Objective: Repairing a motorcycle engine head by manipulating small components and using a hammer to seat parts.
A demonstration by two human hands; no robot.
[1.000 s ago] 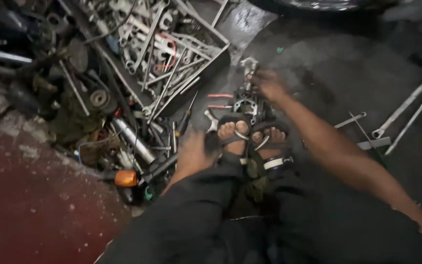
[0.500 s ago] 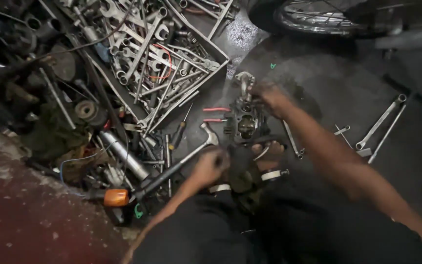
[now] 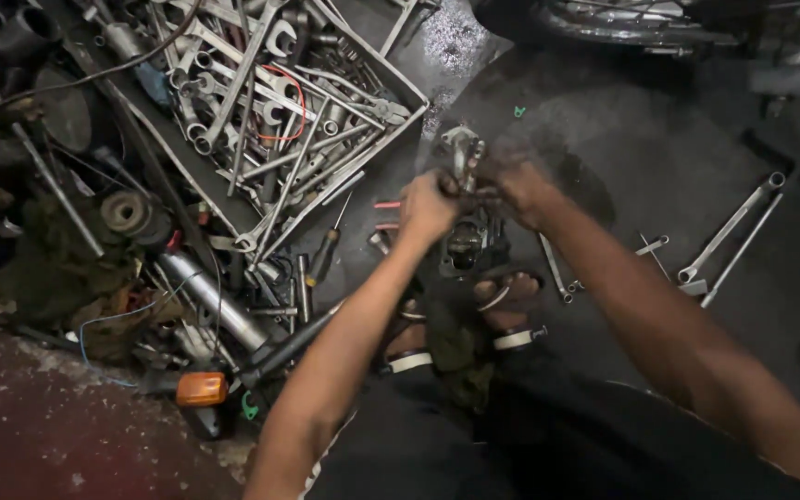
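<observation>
At the frame's centre, the left hand [image 3: 428, 206] and right hand [image 3: 522, 185] are both gripping a grey metal carburetor [image 3: 464, 185], fingers closed around it, just right of the wrench-filled tray [image 3: 416, 91].

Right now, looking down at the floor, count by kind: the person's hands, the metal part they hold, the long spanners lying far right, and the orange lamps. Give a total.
Hands: 2, the left hand and the right hand
Metal engine part, gripped by both: 1
Long spanners: 2
Orange lamp: 1
Total: 6
</observation>
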